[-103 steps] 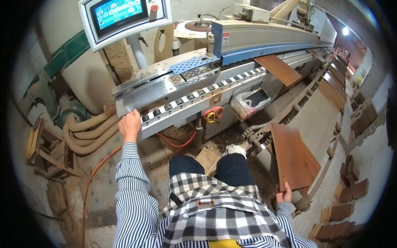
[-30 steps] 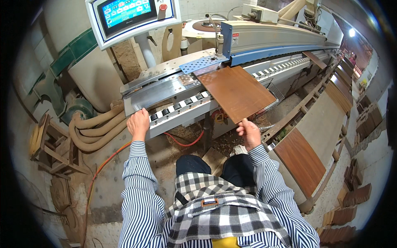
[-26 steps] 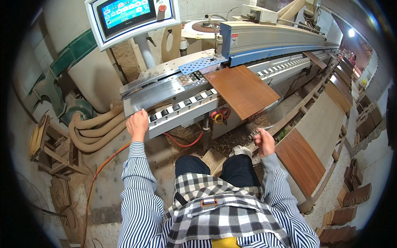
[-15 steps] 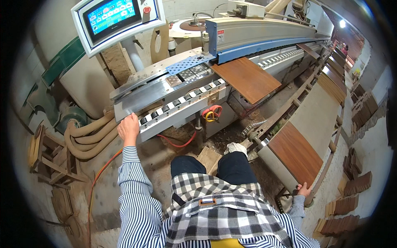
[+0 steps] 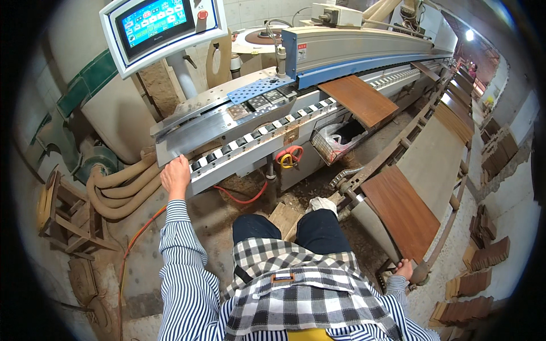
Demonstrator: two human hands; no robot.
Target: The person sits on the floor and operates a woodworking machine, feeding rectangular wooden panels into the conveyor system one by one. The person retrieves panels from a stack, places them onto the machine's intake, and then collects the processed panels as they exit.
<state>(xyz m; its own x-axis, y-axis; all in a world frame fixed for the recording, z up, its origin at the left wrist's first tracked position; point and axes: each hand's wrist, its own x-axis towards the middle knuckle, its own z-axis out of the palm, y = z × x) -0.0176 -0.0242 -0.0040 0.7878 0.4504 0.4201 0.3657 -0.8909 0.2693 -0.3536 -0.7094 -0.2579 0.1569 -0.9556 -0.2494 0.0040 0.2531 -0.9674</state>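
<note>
The person's two hands are apart: the right hand [image 5: 404,268] pinches one brown board [image 5: 401,211] at the belt's [image 5: 433,156] near end; the left hand [image 5: 175,175] rests on one machine [image 5: 364,51], grip unclear. Two other boards [image 5: 359,100] jut from it.

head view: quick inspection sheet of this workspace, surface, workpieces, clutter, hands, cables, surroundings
Surface: shiny grey metal machine bed, with a black-and-white roller track along its near side.
Workpieces: brown rectangular wood-grain panel over the long grey conveyor's near end; second brown wooden panel across the roller track.
Clutter: metal wire basket holding a white plastic bag.
Hands: left hand at the bed's left end; right hand grasping the first panel's near corner.
Cables: thick tan hoses at left; thin red hose low beside the bed.
Surroundings: white-framed control console, screen lit; brown wooden stool, left; stacked brown boards, right.
</note>
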